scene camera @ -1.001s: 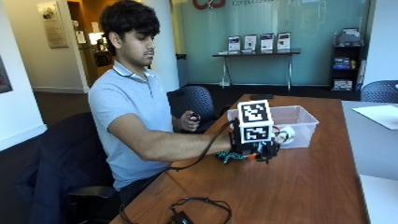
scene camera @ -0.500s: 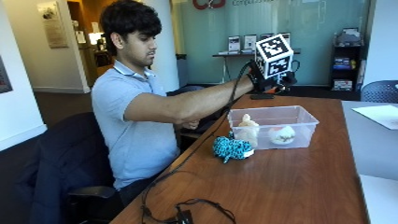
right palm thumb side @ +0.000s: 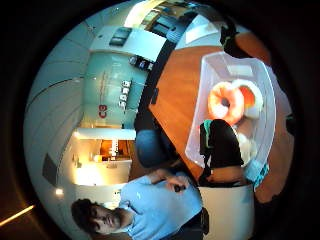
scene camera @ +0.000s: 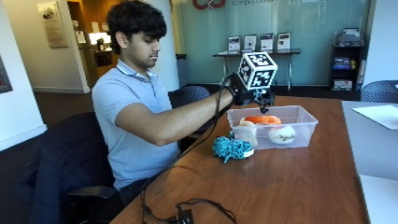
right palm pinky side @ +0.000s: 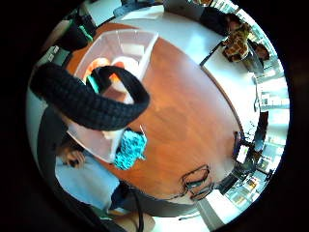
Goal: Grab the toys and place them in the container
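Gloved right hand (scene camera: 247, 94) hung above the clear container (scene camera: 304, 130), fingers relaxed, holding nothing; directly below lay an orange toy (scene camera: 264, 120) and a white toy (scene camera: 281, 134) inside it; a teal knitted toy (scene camera: 231, 147) sat outside on the wooden table (scene camera: 292, 186) — touching the container's near wall.

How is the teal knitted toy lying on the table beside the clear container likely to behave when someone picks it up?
The teal knitted toy looks soft and yarn-made, so it would probably squash and flop rather than stay stiff. It is likely light for its size. Its rough knit surface should not be slippery, and its lumpy shape, lying on the table, seems unlikely to roll.
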